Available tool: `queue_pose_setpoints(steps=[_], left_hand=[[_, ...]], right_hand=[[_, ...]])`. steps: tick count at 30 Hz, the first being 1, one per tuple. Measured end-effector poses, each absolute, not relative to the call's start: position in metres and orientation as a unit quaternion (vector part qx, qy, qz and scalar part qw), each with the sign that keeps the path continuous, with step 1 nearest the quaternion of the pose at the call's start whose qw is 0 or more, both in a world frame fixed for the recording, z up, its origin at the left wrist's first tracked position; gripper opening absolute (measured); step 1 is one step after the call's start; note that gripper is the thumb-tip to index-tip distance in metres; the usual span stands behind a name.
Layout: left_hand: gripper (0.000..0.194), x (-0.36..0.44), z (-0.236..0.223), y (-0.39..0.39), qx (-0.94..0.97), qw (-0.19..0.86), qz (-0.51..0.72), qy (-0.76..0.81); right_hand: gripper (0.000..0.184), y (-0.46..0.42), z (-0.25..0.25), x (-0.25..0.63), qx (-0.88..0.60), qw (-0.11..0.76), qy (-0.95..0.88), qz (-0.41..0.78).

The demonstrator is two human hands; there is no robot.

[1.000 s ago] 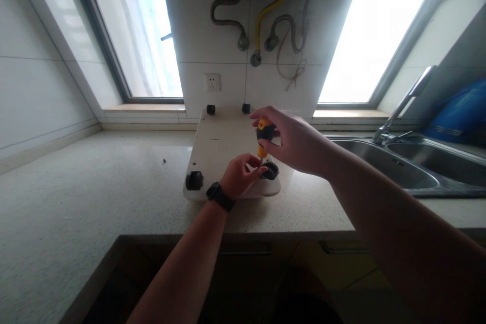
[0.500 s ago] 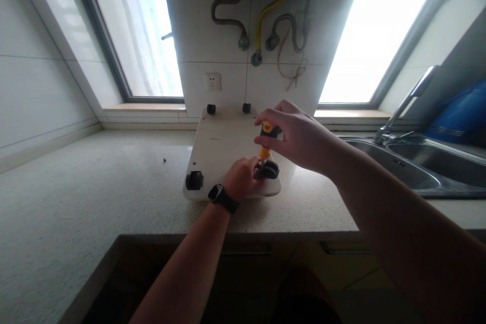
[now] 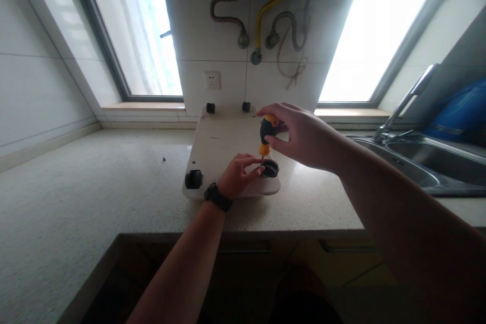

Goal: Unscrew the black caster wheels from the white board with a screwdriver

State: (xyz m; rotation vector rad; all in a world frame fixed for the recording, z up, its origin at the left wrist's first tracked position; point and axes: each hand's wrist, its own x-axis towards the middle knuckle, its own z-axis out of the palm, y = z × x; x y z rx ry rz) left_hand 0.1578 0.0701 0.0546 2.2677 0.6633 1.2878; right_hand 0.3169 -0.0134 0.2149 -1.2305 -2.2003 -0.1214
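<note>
A pale flat panel [image 3: 228, 129] lies on the counter with black caster wheels at its corners. My right hand [image 3: 299, 134] grips the orange-and-black handle of a screwdriver [image 3: 269, 131], its shaft pointing down beside the near right caster [image 3: 271, 168]. Low on the shaft, the thumb and index finger of my left hand [image 3: 239, 174] close around it; the tip and any screw there are hidden. A black watch [image 3: 218, 197] is on my left wrist. At the panel's near left corner is another caster [image 3: 193, 179].
Small dark bits [image 3: 164, 159], perhaps screws, lie on the stone counter [image 3: 125, 182] to the left. A steel sink [image 3: 402, 162] with a faucet [image 3: 402, 104] stands on the right, a blue object [image 3: 461, 111] behind it. Pipes [image 3: 261, 15] and an outlet [image 3: 212, 80] are on the back wall.
My left fingers moved in at the caster, then drew back slightly and now pinch the screwdriver's shaft. My right hand has shifted slightly right and changed its hold on the handle, which has turned.
</note>
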Motion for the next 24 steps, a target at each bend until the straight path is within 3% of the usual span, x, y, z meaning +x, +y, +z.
queue_pose_setpoints(steps=[6, 14, 18, 21, 24], left_hand=[[0.009, 0.159, 0.051, 0.072, 0.79, 0.243, 0.492, 0.272], [0.028, 0.161, 0.049, 0.074, 0.772, 0.258, 0.492, 0.308], [0.034, 0.16, 0.051, 0.072, 0.767, 0.246, 0.495, 0.325], [0.033, 0.16, 0.051, 0.071, 0.766, 0.247, 0.5, 0.319], [0.024, 0.161, 0.051, 0.07, 0.777, 0.245, 0.502, 0.29]], right_hand=[[0.05, -0.013, 0.215, 0.311, -0.45, 0.29, -0.844, -0.045], [0.039, -0.013, 0.209, 0.3, -0.445, 0.302, -0.842, -0.037], [0.046, -0.013, 0.207, 0.295, -0.442, 0.313, -0.84, -0.036], [0.053, -0.012, 0.207, 0.294, -0.459, 0.315, -0.83, -0.028], [0.047, -0.01, 0.207, 0.296, -0.468, 0.321, -0.823, -0.024]])
